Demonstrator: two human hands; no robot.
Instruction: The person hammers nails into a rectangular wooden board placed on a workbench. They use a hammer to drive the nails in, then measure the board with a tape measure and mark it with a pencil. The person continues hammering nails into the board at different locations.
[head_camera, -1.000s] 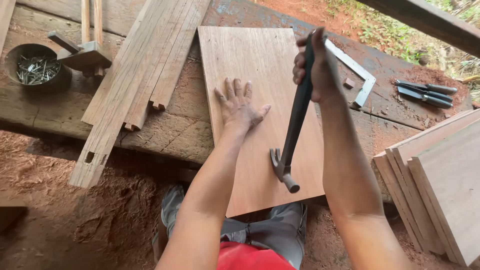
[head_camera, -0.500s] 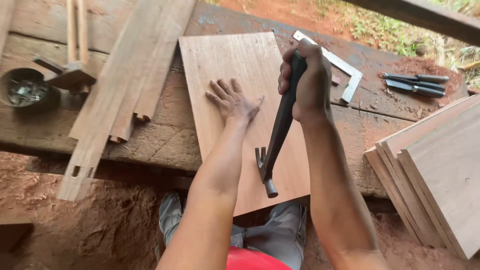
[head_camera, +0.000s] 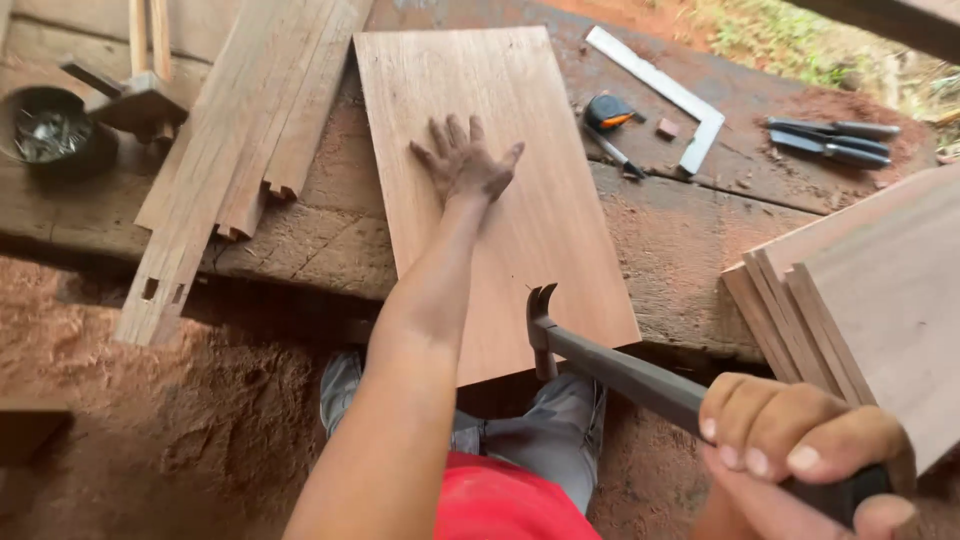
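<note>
My left hand (head_camera: 465, 160) lies flat, fingers spread, on a reddish wooden board (head_camera: 540, 240) that rests on a rough workbench (head_camera: 680, 240) and overhangs its near edge. My right hand (head_camera: 800, 445) grips the dark handle of a claw hammer (head_camera: 545, 325) at the lower right. The hammer's head sits at the board's near end, claw pointing up.
Notched wooden slats (head_camera: 240, 130) lie left of the board. A dark bowl of nails (head_camera: 45, 135) and a mallet (head_camera: 130, 100) sit far left. A tape measure (head_camera: 607, 110), metal square (head_camera: 665, 95) and chisels (head_camera: 830, 140) lie behind. Stacked boards (head_camera: 870, 290) stand at right.
My right hand has pulled the hammer back and down toward me, from upright over the board to the lower right. The left hand stays pressed on the board.
</note>
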